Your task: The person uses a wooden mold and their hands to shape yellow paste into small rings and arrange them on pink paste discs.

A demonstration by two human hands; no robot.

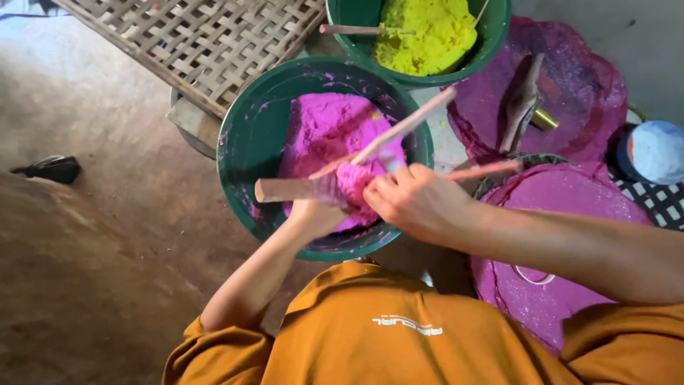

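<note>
The left hand (pixel 313 214) is gripping a stick (pixel 292 190) wrapped with a lump of pink paste (pixel 354 182), over the near rim of the green basin (pixel 242 142). The right hand (pixel 417 201) is closing its fingers (pixel 381 194) around that lump, while a thin stick (pixel 406 128) is slanting up from it.

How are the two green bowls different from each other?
The near bowl holds pink paste; the far bowl holds yellow paste. The near bowl shows whole and has pink smears on its wall; the far bowl is cut off by the picture's top edge. Both hands, the left hand and right hand, work over the near bowl; none is at the far one. Both are round, dark green, with a stick in them.
</note>
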